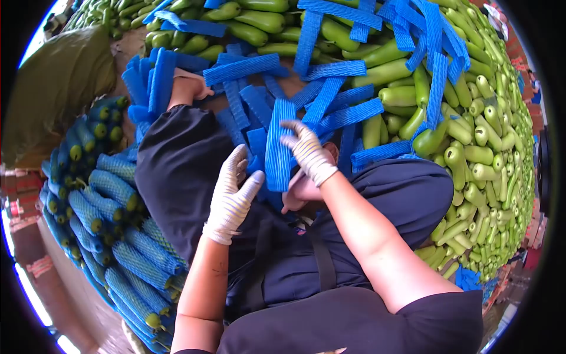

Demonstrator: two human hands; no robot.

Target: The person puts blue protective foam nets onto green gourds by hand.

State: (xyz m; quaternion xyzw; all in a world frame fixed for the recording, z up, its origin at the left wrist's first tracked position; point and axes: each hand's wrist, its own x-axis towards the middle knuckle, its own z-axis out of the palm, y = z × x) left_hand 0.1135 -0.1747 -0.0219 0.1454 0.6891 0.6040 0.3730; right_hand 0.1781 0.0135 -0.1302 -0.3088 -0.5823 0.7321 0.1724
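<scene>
Two gloved hands flank one upright blue mesh sleeve (279,154). The right hand (308,152) has its fingertips at the sleeve's right edge; whether they clamp it cannot be determined. The left hand (231,192) is open, thumb apart from fingers, just beside the sleeve's lower left edge. Loose blue sleeves (237,105) lie beyond. Bare green gourds (394,74) extend ahead and right; net-covered gourds (137,259) are stacked left, below a dark green sack (59,88).

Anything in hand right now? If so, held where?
Right hand: fingers over the right edge of a blue mesh sleeve, just beyond mid-length; whether they grip it can't be told. Left hand: open, holding nothing.
</scene>
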